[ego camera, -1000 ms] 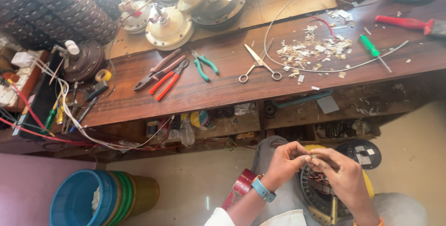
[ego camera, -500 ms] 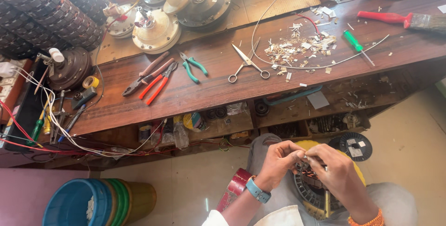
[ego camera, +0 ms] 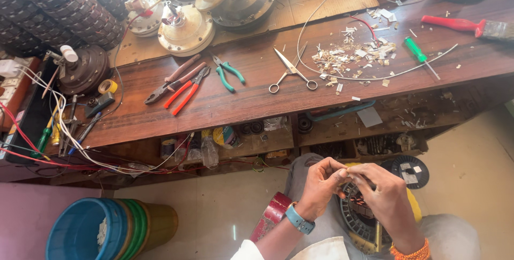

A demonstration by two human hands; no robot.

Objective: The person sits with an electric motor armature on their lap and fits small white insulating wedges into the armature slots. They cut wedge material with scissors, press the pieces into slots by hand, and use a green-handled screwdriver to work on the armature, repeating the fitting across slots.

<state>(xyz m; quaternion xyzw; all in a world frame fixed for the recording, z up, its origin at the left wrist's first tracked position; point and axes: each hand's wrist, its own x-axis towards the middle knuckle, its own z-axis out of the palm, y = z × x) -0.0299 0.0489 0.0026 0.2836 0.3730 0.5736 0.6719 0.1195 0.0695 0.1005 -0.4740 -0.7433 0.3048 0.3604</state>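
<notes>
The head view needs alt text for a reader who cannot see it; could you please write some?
A person's left hand and right hand meet fingertip to fingertip over a round wound motor stator on the lap. Ahead, a wooden workbench holds scissors, red-handled pliers, a green screwdriver and paper scraps.

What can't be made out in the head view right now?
- Whatever the left hand and right hand pinch between their fingertips: too small, covered by the fingers.
- Round wound-coil motor part on the lap: mostly hidden behind both hands.
- Red-handled paintbrush on the brown wooden workbench: bristles cut off by the right edge.
- Stacked plastic buckets: cut off by the bottom edge.
</notes>
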